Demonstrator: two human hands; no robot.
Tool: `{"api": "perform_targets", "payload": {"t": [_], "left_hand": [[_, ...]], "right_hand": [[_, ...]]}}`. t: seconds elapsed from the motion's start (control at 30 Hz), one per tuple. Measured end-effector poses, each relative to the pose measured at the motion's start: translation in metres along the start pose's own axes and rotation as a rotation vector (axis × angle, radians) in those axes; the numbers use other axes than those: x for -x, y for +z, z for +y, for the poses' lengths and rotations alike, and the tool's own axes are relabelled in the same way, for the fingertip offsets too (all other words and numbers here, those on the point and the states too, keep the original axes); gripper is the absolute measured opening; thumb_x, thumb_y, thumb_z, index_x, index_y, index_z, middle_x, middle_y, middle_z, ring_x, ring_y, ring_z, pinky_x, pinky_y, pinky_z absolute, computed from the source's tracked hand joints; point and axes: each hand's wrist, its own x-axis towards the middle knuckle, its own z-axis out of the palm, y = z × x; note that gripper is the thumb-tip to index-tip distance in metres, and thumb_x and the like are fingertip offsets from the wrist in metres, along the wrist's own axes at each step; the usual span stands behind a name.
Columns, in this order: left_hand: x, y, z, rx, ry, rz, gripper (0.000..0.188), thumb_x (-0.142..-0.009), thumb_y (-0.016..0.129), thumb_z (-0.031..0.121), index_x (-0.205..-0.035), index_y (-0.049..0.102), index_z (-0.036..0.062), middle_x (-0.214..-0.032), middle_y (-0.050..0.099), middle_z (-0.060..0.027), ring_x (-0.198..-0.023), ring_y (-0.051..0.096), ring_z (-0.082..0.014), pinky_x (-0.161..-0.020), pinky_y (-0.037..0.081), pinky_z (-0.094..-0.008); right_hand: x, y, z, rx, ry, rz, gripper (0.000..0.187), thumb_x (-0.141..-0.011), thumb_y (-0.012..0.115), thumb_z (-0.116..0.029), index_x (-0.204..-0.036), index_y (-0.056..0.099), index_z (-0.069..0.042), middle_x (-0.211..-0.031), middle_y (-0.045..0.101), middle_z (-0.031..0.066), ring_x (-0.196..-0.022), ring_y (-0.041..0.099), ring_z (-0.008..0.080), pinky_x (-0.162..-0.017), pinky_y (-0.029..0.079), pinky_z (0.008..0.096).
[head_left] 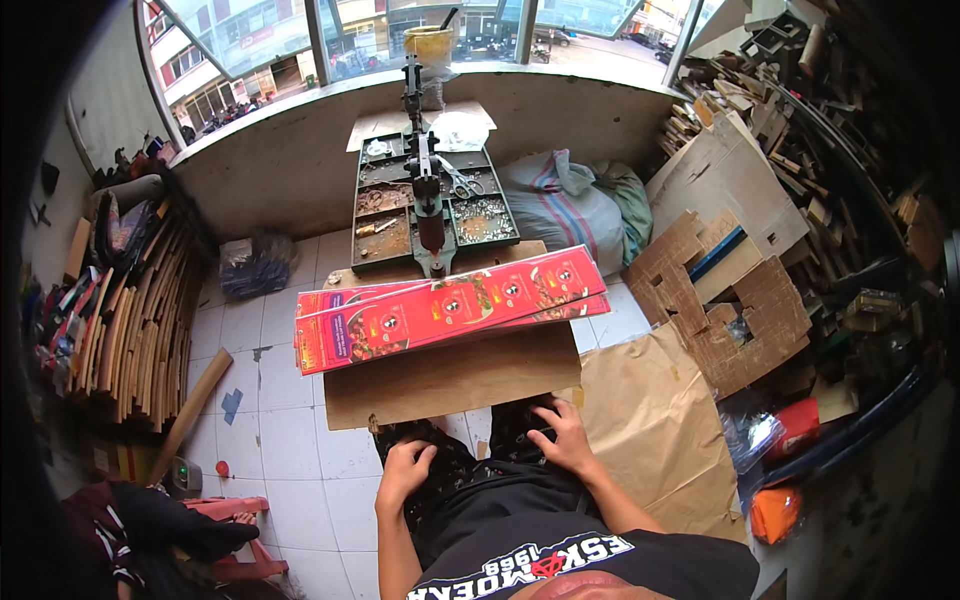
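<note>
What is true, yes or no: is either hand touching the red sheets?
No, the left hand and right hand rest on the legs, apart from the red sheets.

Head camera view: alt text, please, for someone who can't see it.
Left hand and right hand rest, apparently empty, on dark patterned trousers. Beyond them, long red printed strips lie stacked before a dark metal machine and dark compartmented tray.

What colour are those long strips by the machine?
The strips are mostly red, with food pictures; the head view shows them best.
</note>
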Motion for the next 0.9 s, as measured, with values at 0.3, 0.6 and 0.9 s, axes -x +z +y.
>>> {"api": "perform_targets", "payload": {"t": [0.3,0.6,0.9], "left_hand": [[-0.033,0.037,0.016,-0.530,-0.290,0.583,0.073,-0.081,0.067,0.050,-0.141,0.045,0.0150,-0.154,0.028,-0.0157,-0.142,0.029,-0.0339,-0.108,0.025,-0.0659],[-0.123,0.004,-0.101,-0.632,-0.012,0.825,0.055,-0.083,0.067,0.044,-0.124,0.059,0.0089,-0.114,0.062,-0.0157,-0.107,0.059,-0.0341,-0.091,0.049,-0.0457],[-0.118,0.005,-0.105,-0.691,0.133,0.816,0.058,-0.088,0.063,0.045,-0.130,0.054,0.0063,-0.123,0.059,-0.0170,-0.114,0.056,-0.0322,-0.096,0.046,-0.0448]], "right_hand": [[-0.052,0.005,0.018,-0.206,0.322,0.007,0.085,-0.067,0.079,-0.047,-0.134,0.050,-0.002,-0.133,0.053,0.0242,-0.127,0.049,0.0372,-0.105,0.042,0.0407],[-0.111,0.052,0.081,0.455,0.203,0.000,0.059,-0.084,0.059,-0.057,-0.124,0.062,-0.013,-0.129,0.061,0.0120,-0.117,0.060,0.0280,-0.089,0.051,0.0382],[-0.113,0.053,0.104,0.399,0.337,-0.001,0.059,-0.085,0.058,-0.057,-0.124,0.061,-0.013,-0.128,0.061,0.0119,-0.115,0.060,0.0274,-0.089,0.050,0.0384]]}}
